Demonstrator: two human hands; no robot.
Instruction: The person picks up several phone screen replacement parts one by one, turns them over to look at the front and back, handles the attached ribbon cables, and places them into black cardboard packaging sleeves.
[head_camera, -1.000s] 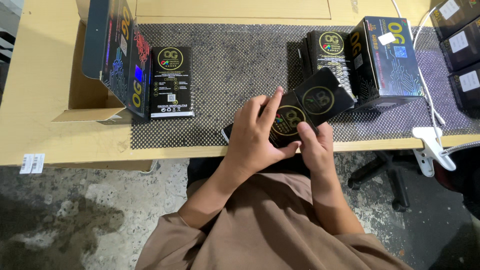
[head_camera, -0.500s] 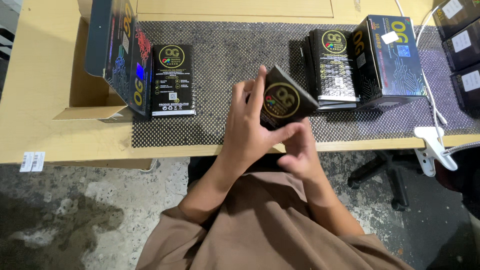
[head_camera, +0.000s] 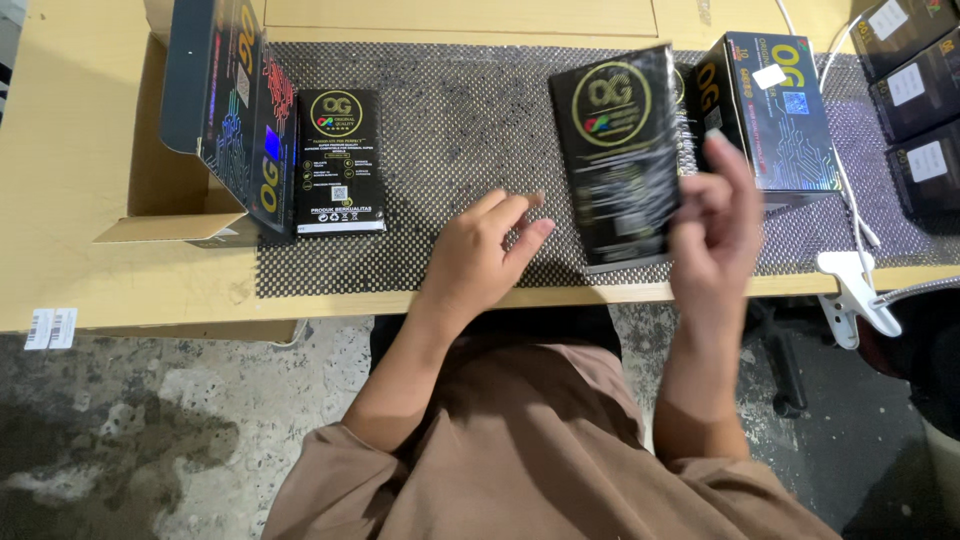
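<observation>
Above the dotted mat (head_camera: 450, 140), right hand (head_camera: 712, 235) raised, forearm upright, fingers pinching the right edge of a glossy black packet (head_camera: 617, 150) held face-up and tilted. Lower left, left hand (head_camera: 482, 258) empty, palm down, fingers loosely spread, hovering at the mat's front edge. Farther left, a flat black card (head_camera: 340, 160) beside an open carton (head_camera: 235, 110); behind the packet, a dark box (head_camera: 775, 110).

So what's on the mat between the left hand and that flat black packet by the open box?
Nothing: bare dotted mat, seen from the head camera.
</observation>
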